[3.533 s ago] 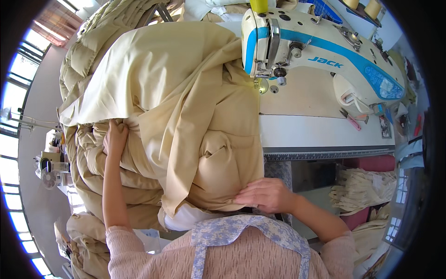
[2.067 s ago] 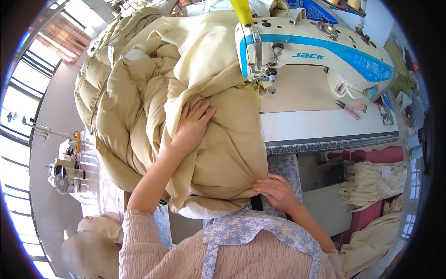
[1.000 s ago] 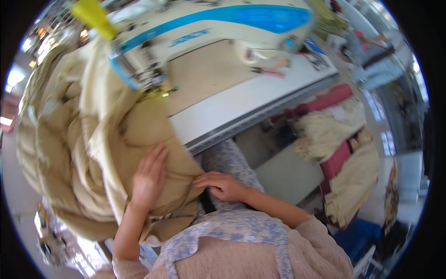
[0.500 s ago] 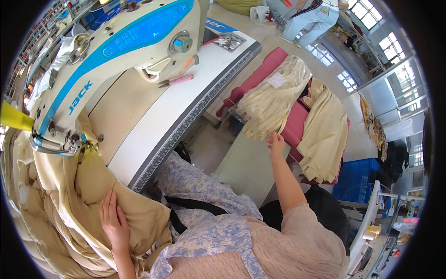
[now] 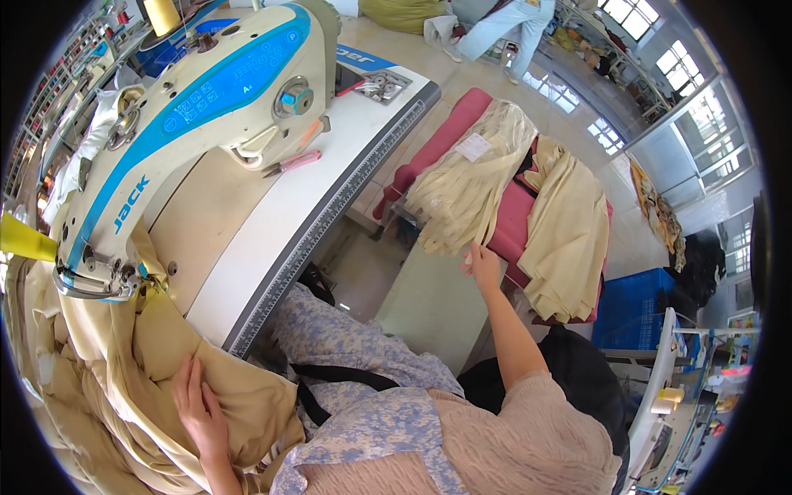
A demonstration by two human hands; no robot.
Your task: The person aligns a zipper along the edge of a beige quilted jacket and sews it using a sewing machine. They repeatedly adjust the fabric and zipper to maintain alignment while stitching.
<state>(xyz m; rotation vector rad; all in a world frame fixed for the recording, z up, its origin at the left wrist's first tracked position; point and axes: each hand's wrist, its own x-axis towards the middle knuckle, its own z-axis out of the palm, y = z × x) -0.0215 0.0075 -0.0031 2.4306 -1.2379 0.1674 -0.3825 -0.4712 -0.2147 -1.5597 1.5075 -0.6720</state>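
Observation:
My left hand (image 5: 200, 412) lies open, fingers extended, on khaki quilted fabric (image 5: 256, 396) bunched at the lower left and running under the sewing machine's needle area. The white-and-blue machine (image 5: 177, 124) fills the upper left, its needle over the fabric. My right hand (image 5: 481, 266) reaches out to the right, fingers pinched on the end of a cream fabric strip from a bundle of strips (image 5: 462, 198) in clear wrap, lying on pink padding (image 5: 516, 223) beside a folded cream cloth (image 5: 561, 239).
Pink-handled snips (image 5: 301, 161) lie on the table (image 5: 231, 272). A pale board (image 5: 421, 305) sits below the bundle, a blue crate (image 5: 627, 305) at right. Another person in light trousers (image 5: 503, 33) stands beyond; another machine table (image 5: 660, 421) is at lower right.
The view has swung toward the right. My right hand left the khaki fabric's edge and moved to the strips, now holding one. My left hand stays on the fabric.

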